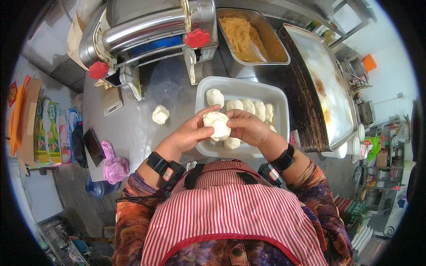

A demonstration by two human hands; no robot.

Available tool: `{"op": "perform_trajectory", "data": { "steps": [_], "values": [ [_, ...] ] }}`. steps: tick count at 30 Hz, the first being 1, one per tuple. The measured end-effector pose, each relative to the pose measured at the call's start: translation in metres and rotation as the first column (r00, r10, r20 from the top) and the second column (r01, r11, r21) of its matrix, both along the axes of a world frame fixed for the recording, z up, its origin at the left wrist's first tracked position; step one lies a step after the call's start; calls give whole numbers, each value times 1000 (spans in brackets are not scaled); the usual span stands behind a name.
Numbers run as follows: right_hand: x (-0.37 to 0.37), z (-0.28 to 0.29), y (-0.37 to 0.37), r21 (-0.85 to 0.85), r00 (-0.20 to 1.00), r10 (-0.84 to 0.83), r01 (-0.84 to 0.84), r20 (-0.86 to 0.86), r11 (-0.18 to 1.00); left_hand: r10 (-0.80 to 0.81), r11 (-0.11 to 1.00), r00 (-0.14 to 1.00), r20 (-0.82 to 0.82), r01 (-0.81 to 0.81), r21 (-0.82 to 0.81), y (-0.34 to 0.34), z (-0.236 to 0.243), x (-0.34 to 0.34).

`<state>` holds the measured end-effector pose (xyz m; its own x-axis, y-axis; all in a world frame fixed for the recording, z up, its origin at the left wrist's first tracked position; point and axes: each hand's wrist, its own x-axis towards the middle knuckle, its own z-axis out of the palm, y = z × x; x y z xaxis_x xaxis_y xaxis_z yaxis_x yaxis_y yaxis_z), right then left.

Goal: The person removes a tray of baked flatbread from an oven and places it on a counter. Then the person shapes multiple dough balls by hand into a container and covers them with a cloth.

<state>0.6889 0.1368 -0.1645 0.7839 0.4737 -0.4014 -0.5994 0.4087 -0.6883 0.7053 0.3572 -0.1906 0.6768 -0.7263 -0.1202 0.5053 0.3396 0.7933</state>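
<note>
A round ball of white dough (216, 126) is held up between my two hands over the near left part of a white tray (280, 141). My left hand (190, 132) curls round its left side, thumb on the front and fingers behind. On the other side my right hand (248, 127) grips the dough's edge between thumb and fingers. In the tray lie several more dough pieces (247, 106), mostly in a row, with one dough ball (214, 97) apart at the far left corner. Another lump of dough (160, 115) sits on the steel table (142, 137) to the left.
A dough roller machine (146, 33) with red knobs stands at the far left. Behind the tray is a metal pan (284, 57) of yellow-brown filling. Stacked baking sheets (326, 84) rise at the right. A small scale (112, 102) and a pink cloth (114, 164) lie at the table's left.
</note>
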Motion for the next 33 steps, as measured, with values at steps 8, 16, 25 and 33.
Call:
{"op": "perform_trajectory", "data": {
  "steps": [8, 16, 25, 33],
  "values": [
    [-14, 11, 29, -709, 642, 403, 328, 652, 624, 243, 964, 956, -166, -219, 151, -12, 7, 5],
    [0, 25, 48, -678, 911, 98, 224, 402, 700, 239, 963, 971, -20, -234, 132, -16, 25, 0],
    [-4, 25, 40, -660, 371, 550, 497, 748, 563, 180, 975, 977, -117, -161, 155, 6, 27, 19],
    [-2, 17, 51, -596, 882, -34, 344, 469, 726, 86, 996, 981, -176, -86, 6, 14, 33, 13]
  ]
}}
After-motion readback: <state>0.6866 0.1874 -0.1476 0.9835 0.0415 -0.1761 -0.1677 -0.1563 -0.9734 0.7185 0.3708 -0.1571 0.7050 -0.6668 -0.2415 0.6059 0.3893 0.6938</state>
